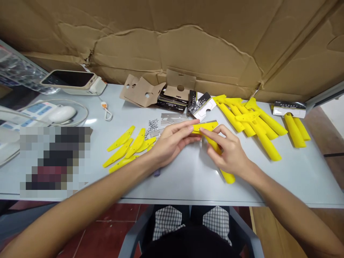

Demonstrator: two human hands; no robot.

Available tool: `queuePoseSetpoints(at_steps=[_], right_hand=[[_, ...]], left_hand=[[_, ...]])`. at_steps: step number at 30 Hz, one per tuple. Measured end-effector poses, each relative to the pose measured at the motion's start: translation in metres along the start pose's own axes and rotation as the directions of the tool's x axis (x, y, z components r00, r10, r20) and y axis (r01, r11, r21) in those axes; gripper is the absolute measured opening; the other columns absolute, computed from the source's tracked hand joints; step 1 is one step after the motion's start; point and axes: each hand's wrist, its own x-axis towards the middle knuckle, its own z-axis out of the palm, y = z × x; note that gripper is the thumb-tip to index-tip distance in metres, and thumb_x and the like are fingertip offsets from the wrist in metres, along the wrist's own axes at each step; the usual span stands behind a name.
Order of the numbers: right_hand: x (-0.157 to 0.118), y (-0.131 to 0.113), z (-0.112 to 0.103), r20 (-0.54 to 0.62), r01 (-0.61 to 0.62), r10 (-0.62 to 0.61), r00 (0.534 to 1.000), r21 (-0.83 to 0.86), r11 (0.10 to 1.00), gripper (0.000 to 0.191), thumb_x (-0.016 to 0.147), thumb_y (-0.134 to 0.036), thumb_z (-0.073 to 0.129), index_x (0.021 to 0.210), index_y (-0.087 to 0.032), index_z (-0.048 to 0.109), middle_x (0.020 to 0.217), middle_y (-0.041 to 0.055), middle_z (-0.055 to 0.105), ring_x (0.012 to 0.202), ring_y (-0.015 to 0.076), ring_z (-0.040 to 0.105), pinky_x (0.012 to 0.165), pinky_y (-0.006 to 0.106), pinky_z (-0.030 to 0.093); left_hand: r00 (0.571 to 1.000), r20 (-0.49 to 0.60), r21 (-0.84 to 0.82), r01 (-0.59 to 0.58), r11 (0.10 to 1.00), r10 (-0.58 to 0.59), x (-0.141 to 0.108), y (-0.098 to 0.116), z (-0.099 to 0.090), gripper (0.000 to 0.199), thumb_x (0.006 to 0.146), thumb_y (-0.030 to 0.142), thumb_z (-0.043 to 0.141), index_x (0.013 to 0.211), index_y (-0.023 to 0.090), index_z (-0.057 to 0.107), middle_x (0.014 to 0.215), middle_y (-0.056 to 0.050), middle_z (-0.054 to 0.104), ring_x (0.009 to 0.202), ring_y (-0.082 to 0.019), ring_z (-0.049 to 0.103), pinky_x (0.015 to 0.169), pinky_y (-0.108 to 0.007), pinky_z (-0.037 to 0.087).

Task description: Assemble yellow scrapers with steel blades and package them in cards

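A yellow plastic scraper (210, 126) with a wide head and long handle is between my hands, just above the table. My left hand (174, 138) pinches the left end of its head, thumb on top and fingers underneath. With the index fingertip, my right hand (229, 148) touches the head by a small shiny spot, perhaps a screw. Its other fingers curl about the handle, partly hiding it. A thin metal edge shows along the head's far side. Beyond my left hand lie silver screws (153, 125) and flat metal blades (172, 117). Loose yellow plates (124, 147) lie to the left.
Several yellow scrapers (264, 130) are piled at the right, beside carded ones (295, 130). Opened cardboard packaging (145, 91) and black-and-white cards (201, 104) stand at the back. A phone (70, 79), cable and power strip (40, 113) occupy the left. A cardboard wall (172, 43) borders the table.
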Motion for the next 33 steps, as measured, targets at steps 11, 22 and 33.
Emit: queuePoseSetpoints(at_steps=[11, 22, 33], right_hand=[[-0.004, -0.005, 0.0, 0.072, -0.03, 0.034, 0.997, -0.063, 0.998, 0.059, 0.091, -0.005, 0.061, 0.146, -0.026, 0.065, 0.107, 0.0063, 0.057, 0.089, 0.0213, 0.061, 0.075, 0.038, 0.061], [-0.004, -0.014, 0.001, 0.05, -0.096, 0.114, 0.992, -0.277, 0.956, 0.049, 0.097, -0.012, 0.061, 0.143, -0.027, 0.066, 0.141, 0.0153, 0.057, 0.065, 0.0115, 0.06, 0.058, 0.036, 0.059], [-0.005, -0.016, -0.001, 0.141, -0.032, 0.098, 0.985, -0.408, 0.912, 0.049, 0.099, -0.012, 0.057, 0.146, -0.023, 0.064, 0.153, 0.0152, 0.063, 0.075, 0.0177, 0.073, 0.053, 0.032, 0.055]], left_hand=[[0.995, -0.102, 0.152, -0.004, 0.988, 0.02, -0.001, -0.002, -0.005, 0.036, 0.078, 0.024, 0.095, 0.112, 0.016, 0.085, 0.111, -0.014, 0.082, 0.096, -0.024, 0.079, 0.098, -0.04, 0.063], [0.987, -0.156, 0.131, -0.014, 0.991, 0.035, 0.003, -0.005, -0.006, 0.027, 0.078, 0.019, 0.092, 0.105, 0.015, 0.087, 0.113, -0.014, 0.082, 0.094, -0.021, 0.078, 0.097, -0.038, 0.063], [0.99, -0.141, 0.152, -0.005, 0.988, 0.027, 0.001, 0.0, -0.002, 0.027, 0.079, 0.021, 0.092, 0.105, 0.015, 0.087, 0.111, -0.015, 0.082, 0.096, -0.023, 0.078, 0.098, -0.04, 0.063]])
